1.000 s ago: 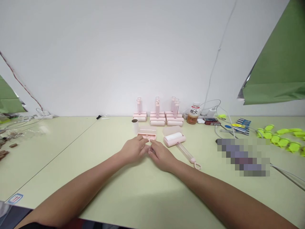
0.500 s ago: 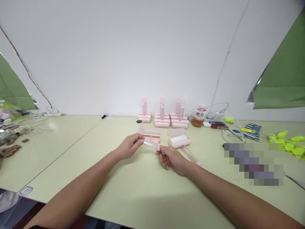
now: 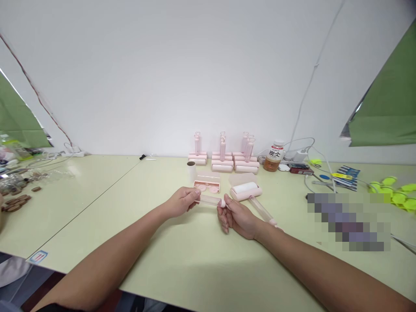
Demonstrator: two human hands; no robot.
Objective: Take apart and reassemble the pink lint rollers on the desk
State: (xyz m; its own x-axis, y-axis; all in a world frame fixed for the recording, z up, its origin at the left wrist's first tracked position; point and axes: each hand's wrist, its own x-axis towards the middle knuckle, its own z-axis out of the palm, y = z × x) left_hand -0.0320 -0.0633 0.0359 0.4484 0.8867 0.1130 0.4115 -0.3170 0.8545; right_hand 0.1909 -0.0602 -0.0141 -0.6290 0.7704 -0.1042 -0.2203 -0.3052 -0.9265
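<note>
Between my two hands a clear pinkish tube handle (image 3: pixel 209 200) lies nearly level above the table. My left hand (image 3: pixel 183 203) pinches its left end with thumb and fingers. The right hand (image 3: pixel 239 218) closes thumb and fingertips around the pale cap at its other end. Just behind sits an opened pink case (image 3: pixel 207 186) with round parts inside. To the right, a pink lint roller (image 3: pixel 246 191) with a white roll rests with its lid raised, and a second clear tube handle (image 3: pixel 261 210) lies slanted in front of it.
A white paper roll (image 3: pixel 191 172) stands behind the case. Along the wall are several pink lint rollers (image 3: pixel 222 165) with upright handles and a labelled jar (image 3: pixel 274 157). Yellow-green parts (image 3: pixel 396 197) and cables are on the right; brown pieces (image 3: pixel 19 203) lie far left.
The tube has turned closer to level, its left end coming down slightly with my left hand. My right hand stays on the cap, with its thumb a little higher. The view has shifted slightly.
</note>
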